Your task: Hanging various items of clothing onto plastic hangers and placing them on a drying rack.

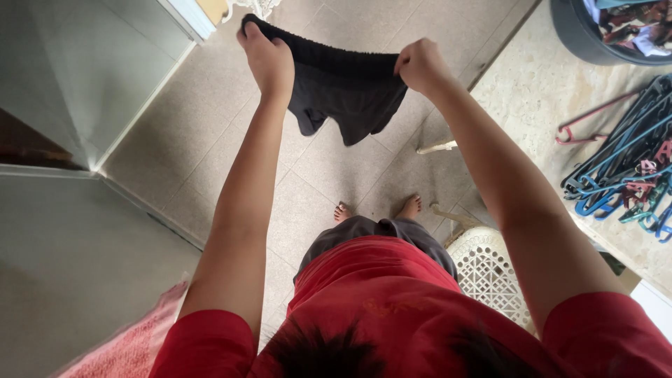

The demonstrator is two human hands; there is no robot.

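Both my arms are stretched out ahead of me and I've got a pair of dark shorts (pixel 343 91) pulled wide between my hands. My left hand (pixel 266 59) is closed on the waistband at its left end, fingers curled over the top edge. My right hand (pixel 420 66) is a tight fist pinching the waistband's right end. The band runs taut from one fist to the other, tilted a little, higher at the left, and the two legs of the shorts hang loose below it, clear of the floor.

Under the shorts it's pale tiled floor (pixel 210 133), and I can see my bare feet (pixel 378 208) down there, side by side, poking out past my grey shorts and red shirt (pixel 392 301).

Just right of my legs stands a white plastic chair (pixel 490 269) with a lattice seat. Further right, a heap of clothes hangers (pixel 626 175), mostly blue with some pink ones mixed in, lies on a speckled stone ledge (pixel 546 84). Far right, at the top corner, a dark tub (pixel 595 35) holds a jumble of clothes.

On my left there's a glass panel (pixel 77 77) in a pale frame, and near my left elbow a pink mat (pixel 133 343) lies on the floor.
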